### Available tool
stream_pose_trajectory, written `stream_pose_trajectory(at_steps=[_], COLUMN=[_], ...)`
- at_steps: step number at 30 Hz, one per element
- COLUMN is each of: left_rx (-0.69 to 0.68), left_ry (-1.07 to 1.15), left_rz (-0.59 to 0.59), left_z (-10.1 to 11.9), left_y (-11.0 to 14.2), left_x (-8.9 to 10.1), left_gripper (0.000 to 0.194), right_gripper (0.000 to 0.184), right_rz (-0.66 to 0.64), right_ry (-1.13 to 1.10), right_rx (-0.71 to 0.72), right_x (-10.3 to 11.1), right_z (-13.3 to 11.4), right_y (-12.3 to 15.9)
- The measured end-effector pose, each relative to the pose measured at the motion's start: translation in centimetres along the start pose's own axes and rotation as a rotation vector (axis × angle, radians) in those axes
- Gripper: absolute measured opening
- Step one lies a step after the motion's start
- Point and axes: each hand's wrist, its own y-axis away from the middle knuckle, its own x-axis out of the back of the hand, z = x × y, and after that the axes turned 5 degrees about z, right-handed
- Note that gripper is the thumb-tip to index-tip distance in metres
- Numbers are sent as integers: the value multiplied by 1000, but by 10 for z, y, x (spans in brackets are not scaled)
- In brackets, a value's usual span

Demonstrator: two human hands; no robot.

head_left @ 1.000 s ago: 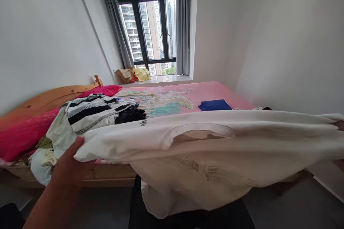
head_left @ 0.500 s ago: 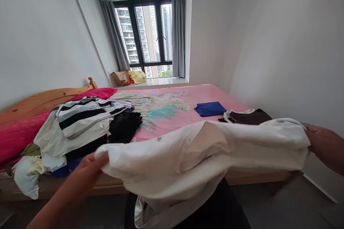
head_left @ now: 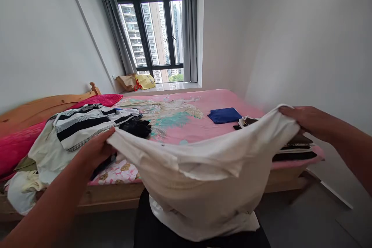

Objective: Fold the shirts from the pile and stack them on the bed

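Before the bed point(head_left: 200, 130), the left grip point(head_left: 99, 145) is pinching a white shirt point(head_left: 209, 203). The right grip point(head_left: 309, 121) is clutching its opposite end.

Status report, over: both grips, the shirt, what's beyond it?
Left grip and right grip each holding the white shirt. Shirt hanging between them, sagging mid-span. On the bed beyond: clothes pile left, folded blue cloth right.

A wooden bed point(head_left: 116, 195) with a pink patterned sheet point(head_left: 186, 128) spans the middle of the frame. On its left side lie red pillows point(head_left: 17, 145) and a loose heap of clothes point(head_left: 84, 126); right of centre, a folded blue cloth point(head_left: 224, 115); farther right, a stack of folded clothes point(head_left: 302, 150).
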Motion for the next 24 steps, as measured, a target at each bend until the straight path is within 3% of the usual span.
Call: stream_pose_trajectory(at_steps=[1,3,6,7,8,10,12,14,16,20,24], left_rx=[-11,-115,-195,-205,-200,-175,-151,-244,-297,-316,-281], left_ry=[-23,-147,-420,-504,-566,-684,-804,-1133,-1349,-1539,-1679], left_rz=[-51,-97,-15,-40,-87,-221,-371,-645,-756,-752,-626], left_z=[-2,-15,-66,-90,-115,-164,-205,-233,-249,-259,-262], left_y=[-18,-52,-75,-72,-62,-30,9,45,68,82,81], left_x=[-13,-34,-51,-51,-48,-33,-10,15,36,49,45], left_gripper=[12,20,28,31,30,22,18,16,17,39,52], right_gripper=[32,28,29,32,29,15,18,25,35,50,24], right_rz=[42,-2,-64,-21,-82,-239,-325,-329,-297,-278,-216], right_ry=[-132,-394,-416,-310,-170,138,283,326,396,627,674], right_rx=[76,203,158,102,95,216,309,370,469,635,649], right_x=[-12,-41,-96,-117,-136,-170,-191,-199,-199,-191,-177], right_z=[-6,-9,23,45,70,127,178,214,231,233,234], right_y=[-14,-40,-66,-69,-68,-58,-40,-21,-8,1,0])
